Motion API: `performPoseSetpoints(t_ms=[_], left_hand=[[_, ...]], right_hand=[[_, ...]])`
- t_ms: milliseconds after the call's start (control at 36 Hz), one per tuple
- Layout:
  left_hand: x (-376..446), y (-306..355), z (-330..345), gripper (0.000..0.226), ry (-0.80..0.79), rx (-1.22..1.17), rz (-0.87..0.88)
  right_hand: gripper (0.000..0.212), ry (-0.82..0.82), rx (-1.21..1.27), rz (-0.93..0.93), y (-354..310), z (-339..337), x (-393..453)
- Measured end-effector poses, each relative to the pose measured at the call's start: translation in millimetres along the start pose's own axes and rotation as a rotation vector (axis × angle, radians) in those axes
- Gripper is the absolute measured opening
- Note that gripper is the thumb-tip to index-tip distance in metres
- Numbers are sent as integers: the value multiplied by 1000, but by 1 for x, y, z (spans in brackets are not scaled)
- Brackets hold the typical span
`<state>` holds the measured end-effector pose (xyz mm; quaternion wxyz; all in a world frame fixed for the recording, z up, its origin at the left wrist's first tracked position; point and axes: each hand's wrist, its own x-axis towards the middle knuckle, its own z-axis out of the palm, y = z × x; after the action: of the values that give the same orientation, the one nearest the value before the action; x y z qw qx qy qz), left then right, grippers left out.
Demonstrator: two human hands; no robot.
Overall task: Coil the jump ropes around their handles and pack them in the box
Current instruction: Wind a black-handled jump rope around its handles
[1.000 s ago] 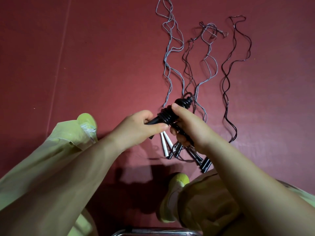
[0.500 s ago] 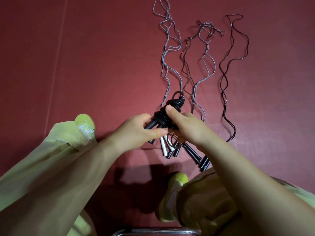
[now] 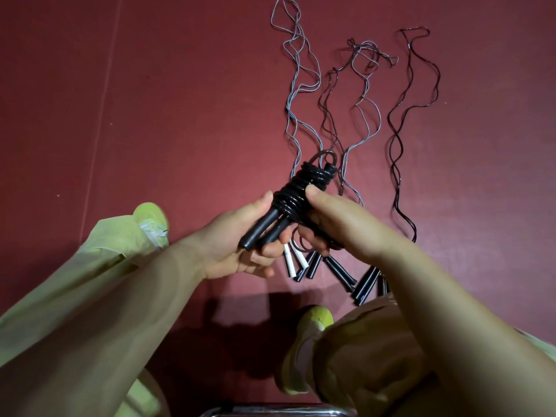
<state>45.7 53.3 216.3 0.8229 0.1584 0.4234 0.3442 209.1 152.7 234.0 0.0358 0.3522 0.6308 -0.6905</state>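
A black jump rope (image 3: 301, 191) is wound in tight coils around its two black handles, held above the red floor. My left hand (image 3: 240, 242) grips the bare lower ends of the handles. My right hand (image 3: 337, 221) holds the coiled part, thumb pressed on the coils, with a small loop of rope under its fingers. Several more ropes lie stretched out on the floor beyond: a grey rope (image 3: 296, 94), a mixed dark and grey rope (image 3: 361, 85) and a black rope (image 3: 400, 139). Their white handles (image 3: 293, 260) and black handles (image 3: 365, 284) lie below my hands. No box is in view.
The red floor (image 3: 180, 100) spreads wide to the left. My knees in pale green trousers and yellow-green shoes (image 3: 153, 218) frame the bottom. A metal rim (image 3: 270, 412) shows at the bottom edge.
The bundle has tilted so the handle ends now point down left and show fully. My left hand shifted lower on the handles; the last loop of rope is drawn tighter.
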Motion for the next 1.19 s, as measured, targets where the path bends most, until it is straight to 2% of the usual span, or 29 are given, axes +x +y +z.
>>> performPoseSetpoints(t_ms=[56,167,250,306,389,472,528,611,639,722,806,944,1028,1083,1194], left_hand=[[0,1,1,57,53,57,10],[2,-1,2,57,153,154,6],[5,-3,0,55,273,277,35],[6,-3,-1,53,338,343,57],[9,-3,-3,50,410,410,82],[12,-5,-6,47,489,510,121],[14,-7,-8,54,545,548,149],[14,-8,-9,77,620,622,187],[14,-8,-9,76,638,647,195],[13,-7,-8,47,693,767,206],[11,-5,-4,42,722,854,225],[13,-8,-1,52,709,968,229],[12,-7,-3,50,604,903,209],[8,-6,-2,39,447,720,186],[3,-6,2,50,103,209,75]], right_hand=[[64,28,-32,40,-3,-1,-2],[90,65,-279,121,-2,-3,-1],[86,119,-449,180,1,-3,0],[84,175,-476,198,5,-2,2],[92,202,-448,202,4,-2,3],[84,201,-338,226,0,-2,2],[80,195,-241,242,1,-1,2],[76,195,-181,255,2,1,3],[75,192,-160,265,2,1,4],[74,177,-105,294,3,3,4],[69,177,-70,286,6,5,4],[59,186,34,241,5,9,6],[48,232,-4,149,1,9,5],[43,260,-19,76,-1,10,4],[55,303,26,-21,-6,9,0]])
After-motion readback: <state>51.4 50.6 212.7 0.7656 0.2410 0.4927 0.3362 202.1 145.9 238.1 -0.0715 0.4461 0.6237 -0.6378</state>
